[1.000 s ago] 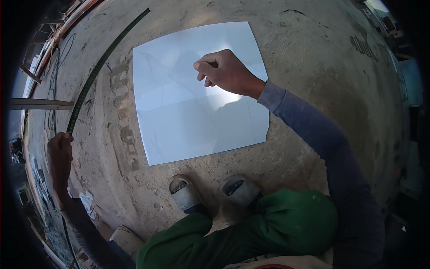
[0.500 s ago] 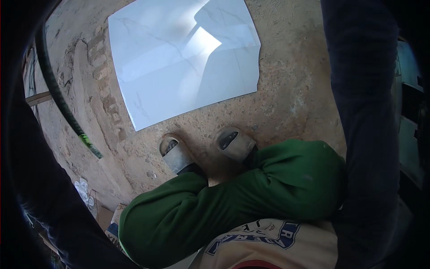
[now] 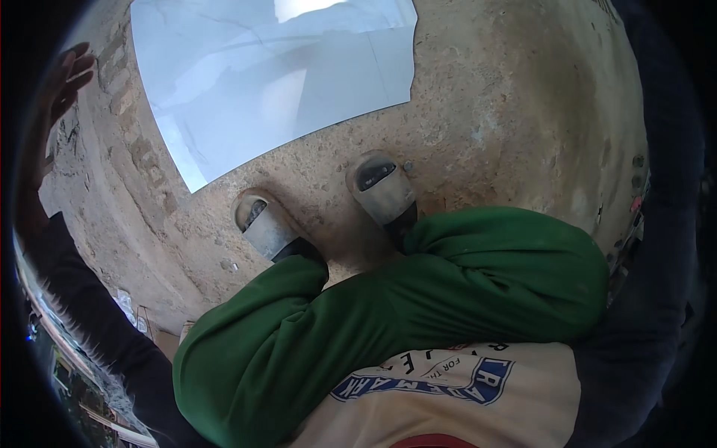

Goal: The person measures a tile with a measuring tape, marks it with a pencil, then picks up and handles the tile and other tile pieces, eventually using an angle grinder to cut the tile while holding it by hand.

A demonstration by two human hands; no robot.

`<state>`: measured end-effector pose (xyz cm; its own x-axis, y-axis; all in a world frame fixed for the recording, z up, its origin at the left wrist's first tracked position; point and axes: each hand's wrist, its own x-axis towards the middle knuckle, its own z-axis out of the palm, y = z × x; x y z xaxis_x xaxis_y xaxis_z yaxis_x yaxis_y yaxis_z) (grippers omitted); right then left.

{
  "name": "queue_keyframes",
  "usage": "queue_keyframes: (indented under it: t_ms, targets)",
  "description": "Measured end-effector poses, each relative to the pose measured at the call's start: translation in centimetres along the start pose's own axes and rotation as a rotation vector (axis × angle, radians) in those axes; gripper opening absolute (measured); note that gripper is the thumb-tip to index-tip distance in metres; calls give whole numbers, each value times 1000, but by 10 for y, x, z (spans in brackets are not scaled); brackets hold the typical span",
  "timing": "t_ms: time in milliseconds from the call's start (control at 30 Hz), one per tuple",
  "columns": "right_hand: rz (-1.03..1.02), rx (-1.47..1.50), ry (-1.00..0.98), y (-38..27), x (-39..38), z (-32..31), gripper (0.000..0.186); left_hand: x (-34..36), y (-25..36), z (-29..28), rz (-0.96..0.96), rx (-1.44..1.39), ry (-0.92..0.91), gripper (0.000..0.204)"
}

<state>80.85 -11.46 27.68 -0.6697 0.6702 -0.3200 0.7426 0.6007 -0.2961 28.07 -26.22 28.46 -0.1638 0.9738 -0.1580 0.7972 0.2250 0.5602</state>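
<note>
My left hand (image 3: 63, 97) is raised at the far left rim of the head view, fingers apart and loosely curved, with nothing visible in it. Left of a large white marble-patterned sheet (image 3: 272, 82) on the rough floor, it is separate from the sheet. The sheet has light reflected on it and its top part is cut off by the frame. My right arm (image 3: 665, 187), in a dark sleeve, reaches up along the right rim; its hand is out of sight.
Below the sheet are my grey sandals (image 3: 261, 224) and bent legs in green trousers (image 3: 493, 276). The dusty concrete floor (image 3: 500, 142) surrounds them. Pale plastic scraps and cardboard (image 3: 131, 310) lie at the lower left, with clutter along both rims.
The long tape strip once in my left hand is no longer visible; that hand has opened and risen. My right hand has left view upward. The sheet sits higher in frame as my view tilted.
</note>
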Motion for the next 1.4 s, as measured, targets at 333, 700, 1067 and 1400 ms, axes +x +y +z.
queue_keyframes:
  t_ms: [333,700,1067,1400]
  targets:
    - [65,186,-114,53,-59,181,49,-195,-191,139,-920,-571,196,33]
    - [39,281,-77,23,-40,236,48,-210,-169,221,-734,-403,61,43]
    - [91,63,-170,55,-62,264,57,-215,-194,241,-693,-311,99,35]
    - [181,69,-10,77,-101,279,59,-201,-202,249,-676,-321,35,28]
